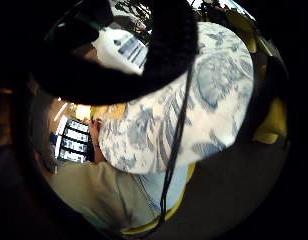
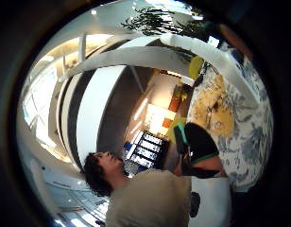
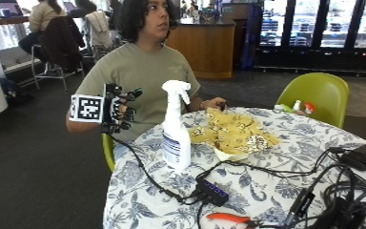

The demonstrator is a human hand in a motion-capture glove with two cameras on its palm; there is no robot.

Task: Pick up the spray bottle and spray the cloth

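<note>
White plastic spray bottle [image 3: 176, 126] stands upright on the floral tablecloth [image 3: 259, 191], near the table edge closest to the person, nozzle head pointing toward the yellow patterned cloth [image 3: 234, 133], which lies crumpled just beside it toward the table's middle. Gloved right hand [image 3: 121, 109] is raised off the table, level with the bottle's upper half and apart from it on the side away from the cloth; fingers look spread and relaxed, gripping nothing. Little-finger-side palm view shows the bottle body and label [image 1: 125, 48] close ahead of the palm, partly behind a black finger. Bare hand [image 3: 212, 103] rests at the far table edge behind the cloth. Judgement: the step in hand is the reach; grasp not yet made. To do it well, bring the palm sideways to the bottle's neck just under the trigger, wrap the fingers round the neck, and leave the index finger free for the trigger. The bottle is tall and narrow-based, so a sideways knock could tip it; close on it squarely rather than pushing. A black cable [image 3: 146, 174] trails from the glove across the table to a small hub [image 3: 213, 192] just beside the bottle's base; lift straight up to avoid snagging it. Nozzle already faces the cloth, so little turning should be needed.
</note>
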